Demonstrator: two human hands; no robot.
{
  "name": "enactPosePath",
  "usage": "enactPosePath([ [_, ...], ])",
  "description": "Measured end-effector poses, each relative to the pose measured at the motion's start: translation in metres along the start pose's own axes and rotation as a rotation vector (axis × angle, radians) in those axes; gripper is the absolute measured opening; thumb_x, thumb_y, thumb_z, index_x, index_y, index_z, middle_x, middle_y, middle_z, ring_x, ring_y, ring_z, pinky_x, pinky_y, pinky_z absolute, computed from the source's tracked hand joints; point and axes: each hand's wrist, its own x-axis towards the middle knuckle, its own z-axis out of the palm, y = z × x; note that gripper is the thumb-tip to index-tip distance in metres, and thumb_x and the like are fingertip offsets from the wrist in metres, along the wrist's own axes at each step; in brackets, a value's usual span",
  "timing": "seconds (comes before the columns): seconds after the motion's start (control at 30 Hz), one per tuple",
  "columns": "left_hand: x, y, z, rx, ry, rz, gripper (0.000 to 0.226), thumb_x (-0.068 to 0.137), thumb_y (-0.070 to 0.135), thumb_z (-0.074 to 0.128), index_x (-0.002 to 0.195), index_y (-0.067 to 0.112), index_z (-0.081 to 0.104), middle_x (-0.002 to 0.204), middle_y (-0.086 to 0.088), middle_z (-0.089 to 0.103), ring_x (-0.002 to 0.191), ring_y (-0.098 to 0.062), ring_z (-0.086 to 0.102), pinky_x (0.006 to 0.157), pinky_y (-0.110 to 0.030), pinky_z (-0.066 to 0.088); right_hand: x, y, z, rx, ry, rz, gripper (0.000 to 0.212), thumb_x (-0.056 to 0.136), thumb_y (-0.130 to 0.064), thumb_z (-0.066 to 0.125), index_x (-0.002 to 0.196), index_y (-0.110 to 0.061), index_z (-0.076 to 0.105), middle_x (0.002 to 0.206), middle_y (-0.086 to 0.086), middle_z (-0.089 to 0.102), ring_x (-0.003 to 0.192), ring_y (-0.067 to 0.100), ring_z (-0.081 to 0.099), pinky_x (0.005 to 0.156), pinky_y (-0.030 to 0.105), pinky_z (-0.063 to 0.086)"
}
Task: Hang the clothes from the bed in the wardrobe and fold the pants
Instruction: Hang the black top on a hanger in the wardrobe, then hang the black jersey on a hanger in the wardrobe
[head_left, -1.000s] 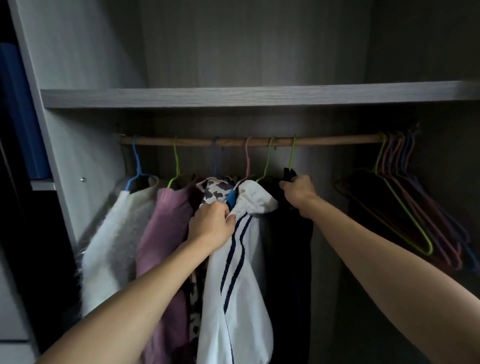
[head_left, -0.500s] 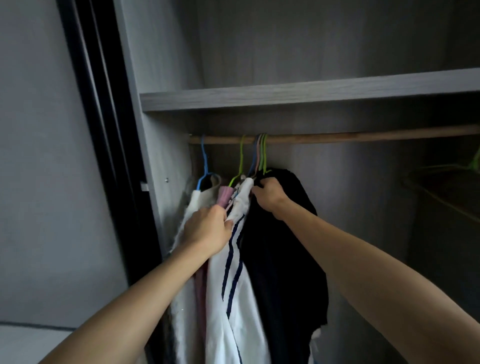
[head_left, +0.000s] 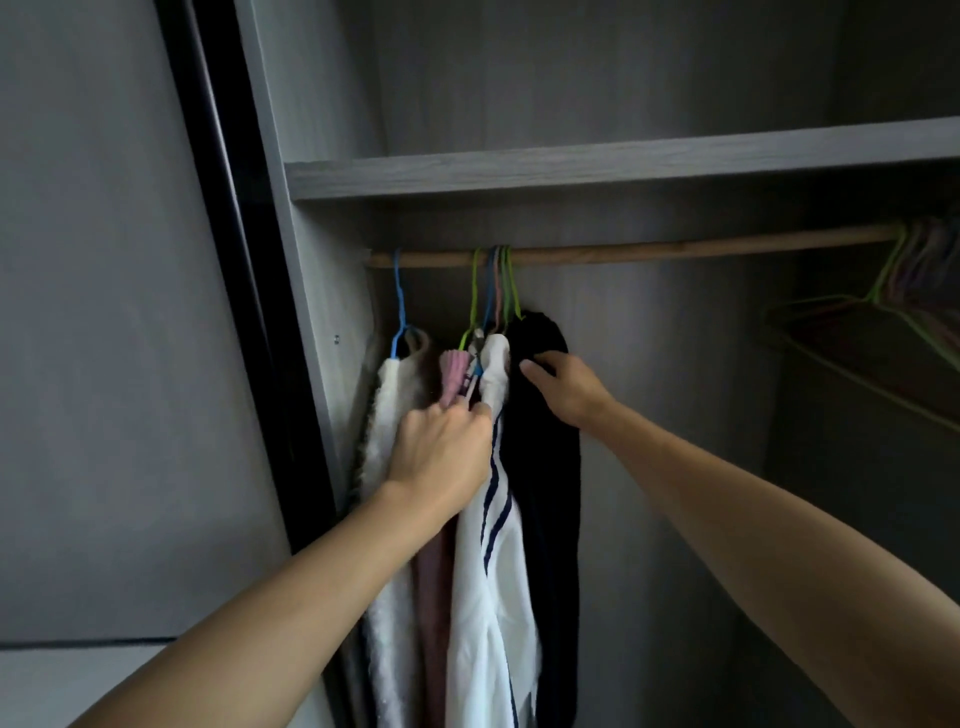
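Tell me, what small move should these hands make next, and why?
Probably let go and draw both hands back. The left hand grips the white striped top and the right hand holds the black garment, yet both already hang from the rail, bunched at its left end.

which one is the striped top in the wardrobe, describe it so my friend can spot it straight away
Look at the wooden hanging rail under the grey shelf; clothes are bunched at its left end. Second from the right there, just left of the black garment, hangs the white top. It alone is smooth white cloth with two dark blue stripes down it.
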Motion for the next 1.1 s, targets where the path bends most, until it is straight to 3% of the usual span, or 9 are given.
enactPosePath([
  [0.07,0.0,0.017,-0.007,-0.03,0.022,0.071,0.007,0.084,0.021,0.063,0.089,0.016,0.064,0.086,-0.003,0.066,0.078,-0.026,0.066,0.054,-0.031,0.037,-0.029,0.019,-0.026,-0.287,0.073,-0.071,0.044,0.097,-0.045,0.049,0.126,-0.014,0.059,0.118,0.011,0.065,0.107,0.033,0.061,0.083,0.037,0.048],
  [0.17,-0.003,0.056,-0.007,-0.065,0.088,0.189,0.016,0.067,0.02,0.076,0.069,0.015,0.061,0.072,-0.006,0.059,0.063,-0.027,0.06,0.044,-0.03,0.041,-0.087,0.051,-0.075,-0.635,0.117,-0.137,0.036,0.097,-0.036,0.049,0.127,-0.018,0.056,0.123,0.008,0.058,0.109,0.034,0.059,0.082,0.041,0.049],
  [0.23,-0.009,0.095,-0.01,-0.098,0.114,0.249,0.018,0.066,0.019,0.076,0.068,0.013,0.06,0.072,-0.008,0.056,0.064,-0.029,0.058,0.045,-0.032,0.042,-0.131,0.072,-0.108,-0.738,0.17,-0.193,0.028,0.093,-0.029,0.055,0.116,-0.015,0.062,0.114,0.009,0.061,0.102,0.034,0.061,0.079,0.04,0.049],
  [0.3,-0.019,0.139,-0.015,-0.137,0.104,0.294,0.019,0.063,0.019,0.078,0.067,0.011,0.061,0.072,-0.009,0.056,0.065,-0.03,0.058,0.048,-0.034,0.043,-0.178,0.096,-0.141,-0.809,0.226,-0.203,0.015,0.084,-0.023,0.064,0.093,-0.011,0.065,0.093,0.01,0.062,0.083,0.034,0.064,0.065,0.038,0.049],
  [0.5,-0.078,0.302,-0.038,-0.317,-0.006,0.442,0.022,0.058,0.018,0.083,0.066,0.011,0.064,0.073,-0.008,0.058,0.067,-0.029,0.06,0.052,-0.036,0.047,-0.349,0.167,-0.246,-1.003,0.157,0.008,0.015,0.088,-0.029,0.059,0.093,-0.018,0.068,0.089,0.003,0.061,0.079,0.027,0.063,0.062,0.036,0.049],
  [0.67,-0.13,0.43,-0.073,-0.428,-0.088,0.608,0.019,0.056,0.018,0.082,0.065,0.013,0.065,0.071,-0.008,0.059,0.065,-0.03,0.059,0.054,-0.035,0.048,-0.482,0.21,-0.327,-1.036,0.106,0.248,0.026,0.094,-0.026,0.051,0.11,-0.014,0.067,0.11,0.008,0.063,0.097,0.031,0.062,0.078,0.041,0.05],
  [0.8,-0.164,0.521,-0.105,-0.49,-0.104,0.793,0.024,0.05,0.019,0.082,0.068,0.013,0.068,0.071,-0.01,0.062,0.065,-0.03,0.061,0.055,-0.034,0.048,-0.583,0.239,-0.381,-1.105,0.15,0.448,0.014,0.082,-0.022,0.064,0.091,-0.015,0.072,0.091,0.007,0.067,0.08,0.03,0.066,0.061,0.036,0.051],
  [0.93,-0.19,0.605,-0.121,-0.529,-0.145,0.95,0.025,0.045,0.018,0.083,0.062,0.012,0.066,0.068,-0.011,0.061,0.062,-0.031,0.061,0.053,-0.038,0.05,-0.672,0.264,-0.421,-1.128,0.173,0.664,0.01,0.08,-0.023,0.065,0.087,-0.018,0.071,0.088,0.003,0.065,0.077,0.026,0.066,0.057,0.032,0.049],
  [1.1,-0.217,0.716,-0.135,-0.587,-0.214,1.13,0.03,0.034,0.016,0.086,0.055,0.014,0.064,0.065,-0.01,0.062,0.057,-0.03,0.061,0.048,-0.036,0.049,-0.775,0.309,-0.459,-1.096,0.132,0.929,0.026,0.093,-0.029,0.049,0.107,-0.016,0.067,0.108,0.004,0.062,0.102,0.027,0.06,0.073,0.037,0.05],
])
